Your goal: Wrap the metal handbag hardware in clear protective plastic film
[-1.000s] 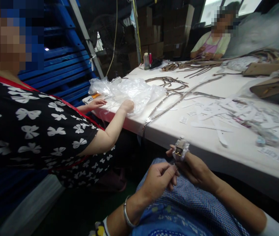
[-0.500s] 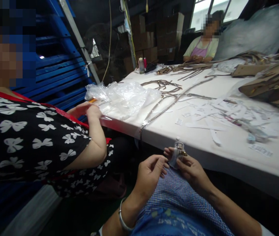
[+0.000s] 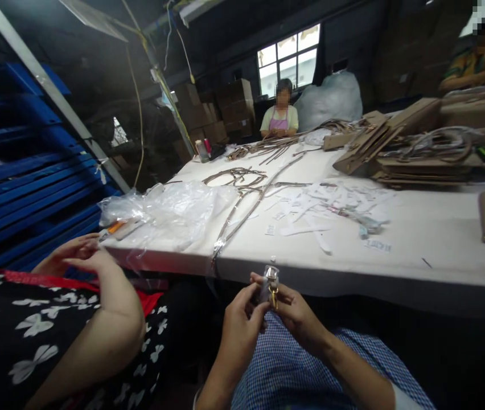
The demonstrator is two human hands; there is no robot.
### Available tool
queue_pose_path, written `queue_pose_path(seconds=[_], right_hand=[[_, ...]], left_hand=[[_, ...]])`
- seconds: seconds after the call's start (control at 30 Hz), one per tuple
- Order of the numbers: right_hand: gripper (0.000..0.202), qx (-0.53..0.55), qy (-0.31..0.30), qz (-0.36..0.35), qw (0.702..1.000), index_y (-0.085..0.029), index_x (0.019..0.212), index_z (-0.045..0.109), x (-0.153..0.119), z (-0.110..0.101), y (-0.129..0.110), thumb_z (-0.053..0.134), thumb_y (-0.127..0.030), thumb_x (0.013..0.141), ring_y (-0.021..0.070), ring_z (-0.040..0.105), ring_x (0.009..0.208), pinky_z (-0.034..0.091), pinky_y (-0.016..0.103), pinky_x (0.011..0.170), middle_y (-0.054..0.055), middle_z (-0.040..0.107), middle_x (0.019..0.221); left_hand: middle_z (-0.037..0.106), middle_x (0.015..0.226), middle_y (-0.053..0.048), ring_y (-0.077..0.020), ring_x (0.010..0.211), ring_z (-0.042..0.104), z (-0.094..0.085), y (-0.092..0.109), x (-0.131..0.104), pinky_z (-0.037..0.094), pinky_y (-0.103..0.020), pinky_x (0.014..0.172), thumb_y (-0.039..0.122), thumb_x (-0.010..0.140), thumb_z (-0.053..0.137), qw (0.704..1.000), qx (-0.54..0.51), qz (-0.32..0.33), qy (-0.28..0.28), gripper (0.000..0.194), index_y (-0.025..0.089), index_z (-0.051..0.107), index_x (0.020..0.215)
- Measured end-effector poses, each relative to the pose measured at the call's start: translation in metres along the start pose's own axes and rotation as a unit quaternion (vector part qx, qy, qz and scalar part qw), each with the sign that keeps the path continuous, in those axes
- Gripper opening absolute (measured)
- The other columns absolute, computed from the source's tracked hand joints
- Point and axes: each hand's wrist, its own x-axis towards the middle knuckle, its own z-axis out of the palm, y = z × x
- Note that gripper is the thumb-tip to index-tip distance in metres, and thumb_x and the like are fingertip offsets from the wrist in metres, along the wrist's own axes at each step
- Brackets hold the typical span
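Close to my lap, just off the table's front edge, both hands meet around a bag strap end with a gold snap hook (image 3: 274,297). Clear plastic wraps the part above the hook's ring. My right hand (image 3: 300,313) is closed on it from the right, fingers pinched beside the hook. From the left, my left hand (image 3: 242,322) has its thumb and fingers closed against the dark, plastic-covered part. The fingers hide most of what lies between them.
On the white table (image 3: 434,228) lie a heap of clear plastic bags (image 3: 174,210), bundled brown straps (image 3: 242,219), white paper strips (image 3: 311,230) and brown bags (image 3: 413,136). A co-worker's arm (image 3: 106,330) is close on my left. Other people sit across the table.
The head view has swung right. My left hand has come in to the strap end and closed on it. The snap hook now hangs more plainly in sight.
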Motion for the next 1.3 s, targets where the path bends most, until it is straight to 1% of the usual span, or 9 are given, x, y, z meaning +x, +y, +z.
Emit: queue_pose_path(seconds=[0.13,0.23,0.33,0.47,0.73,0.9,1.03,1.2,1.3], right_hand=[[0.05,-0.021,0.024,-0.004,0.999,-0.03,0.128,0.061,0.002,-0.006,0.005,0.072,-0.039,0.08,0.0303,0.06,0.113,0.052,0.045,0.09,0.008,0.053,0.142],[0.048,-0.047,0.037,-0.037,0.998,-0.03,0.127,0.062,0.004,-0.011,0.009,0.073,-0.036,0.08,0.031,0.053,0.124,0.047,0.045,0.099,0.007,0.05,0.145],[0.046,-0.069,0.053,-0.074,0.993,-0.029,0.128,0.061,0.008,-0.014,0.012,0.069,-0.038,0.083,0.0299,0.046,0.131,0.035,0.047,0.11,0.008,0.053,0.142],[0.048,-0.075,0.06,-0.08,0.992,-0.03,0.134,0.056,0.013,-0.013,0.01,0.063,-0.043,0.088,0.0287,0.043,0.134,0.029,0.049,0.113,0.007,0.051,0.144],[0.045,-0.161,0.024,-0.062,0.985,-0.024,0.132,0.058,0.041,-0.02,-0.015,0.051,-0.047,0.094,0.0287,0.055,0.124,0.037,0.047,0.109,0.008,0.062,0.132],[0.034,-0.224,0.135,-0.081,0.962,-0.027,0.113,0.072,0.06,-0.016,-0.019,0.058,-0.046,0.089,0.0301,0.068,0.1,0.052,0.046,0.093,0.004,0.074,0.11],[0.022,-0.401,0.18,-0.125,0.889,-0.029,0.098,0.076,0.069,-0.044,-0.044,0.059,-0.039,0.089,0.0279,0.07,0.095,0.053,0.043,0.09,0.002,0.077,0.1],[0.028,-0.745,0.167,-0.087,0.64,-0.021,0.112,0.069,0.095,-0.114,-0.098,0.048,-0.026,0.094,0.0281,0.062,0.109,0.047,0.042,0.093,0.011,0.068,0.119],[0.023,-0.811,0.105,-0.03,0.575,-0.018,0.106,0.07,0.112,-0.138,-0.114,0.053,-0.02,0.09,0.0277,0.063,0.101,0.046,0.038,0.085,0.013,0.071,0.108]], left_hand=[[0.066,0.11,-0.012,-0.0104,0.05,0.06,0.007,-0.003,0.006,0.05,-0.022,0.041,0.034,0.082,0.063,0.996,-0.078,-0.023,-0.04,0.044,0.014,0.059,0.121],[0.066,0.116,-0.012,-0.0137,0.057,0.066,0.013,-0.005,0.009,0.053,-0.023,0.046,0.036,0.085,0.061,0.993,-0.1,-0.027,-0.051,0.044,0.017,0.059,0.124],[0.069,0.114,-0.011,-0.0215,0.083,0.07,0.015,-0.005,0.014,0.059,-0.03,0.07,0.032,0.085,0.063,0.992,-0.115,-0.001,-0.047,0.039,0.017,0.063,0.121],[0.067,0.122,-0.01,-0.0278,0.116,0.06,0.015,-0.005,0.024,0.046,-0.041,0.103,0.03,0.084,0.066,0.994,-0.103,0.03,-0.02,0.033,0.018,0.07,0.114],[0.064,0.127,-0.011,-0.031,0.121,0.056,0.013,-0.003,0.048,0.048,-0.046,0.101,0.038,0.084,0.066,0.984,-0.176,-0.031,-0.026,0.041,0.018,0.068,0.119],[0.067,0.121,-0.011,-0.0289,0.112,0.063,0.009,0.002,0.066,0.053,-0.042,0.094,0.039,0.082,0.068,0.985,-0.169,-0.016,0.012,0.041,0.016,0.069,0.116],[0.071,0.114,-0.011,-0.0258,0.096,0.07,-0.003,0.009,0.086,0.059,-0.036,0.079,0.039,0.082,0.067,0.993,-0.101,0.014,0.059,0.039,0.016,0.07,0.113],[0.072,0.109,-0.011,-0.0243,0.093,0.07,-0.007,0.008,0.113,0.058,-0.039,0.084,0.021,0.083,0.061,0.992,0.076,0.09,0.055,0.025,0.017,0.073,0.105],[0.071,0.112,-0.008,-0.0264,0.107,0.065,0.002,0.005,0.12,0.05,-0.043,0.097,0.011,0.082,0.058,0.966,0.217,0.135,0.037,0.029,0.021,0.073,0.104]])
